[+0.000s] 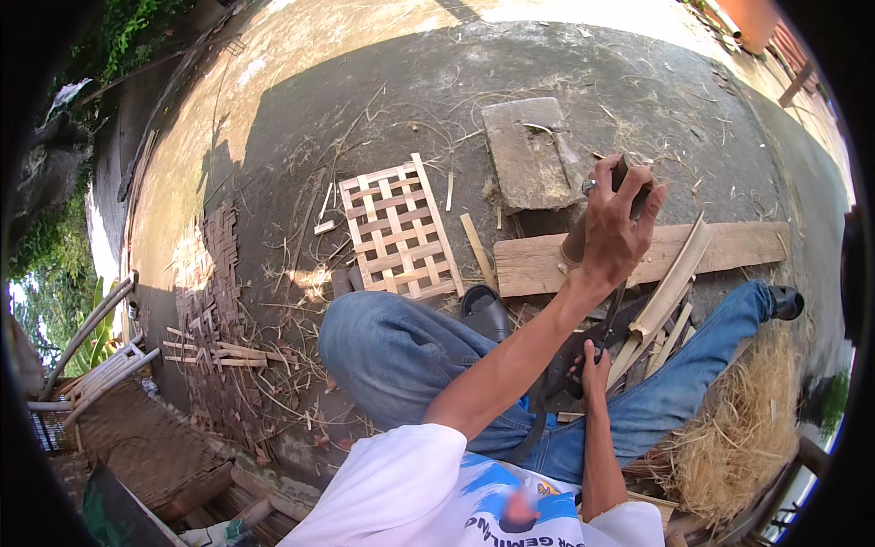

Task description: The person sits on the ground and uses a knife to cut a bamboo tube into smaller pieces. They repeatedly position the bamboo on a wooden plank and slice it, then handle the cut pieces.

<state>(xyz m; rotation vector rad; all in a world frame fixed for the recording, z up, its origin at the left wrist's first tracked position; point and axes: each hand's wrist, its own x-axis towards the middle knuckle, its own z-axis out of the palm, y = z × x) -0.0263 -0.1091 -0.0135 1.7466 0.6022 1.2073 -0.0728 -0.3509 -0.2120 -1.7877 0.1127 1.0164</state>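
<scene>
My left hand (612,219) reaches forward over the wooden board (729,246), its fingers closed around a dark block-like thing (635,187). A brown rounded piece (574,242) shows beside that wrist, partly hidden. Closer to my body, my right hand (592,369) is closed on a dark handle (575,385). A narrow dark strip, perhaps a blade, runs from near this hand up toward the left one; its ends are hidden. Split bamboo pieces (670,287) lean against the board and lie between my legs, right of my right hand.
A woven bamboo lattice panel (401,228) lies left of the board. A rectangular stone block (519,155) sits beyond it. Shavings are heaped as a straw-coloured pile (738,438) at the right. Worn matting (205,301) and bamboo seating (114,374) are at the left.
</scene>
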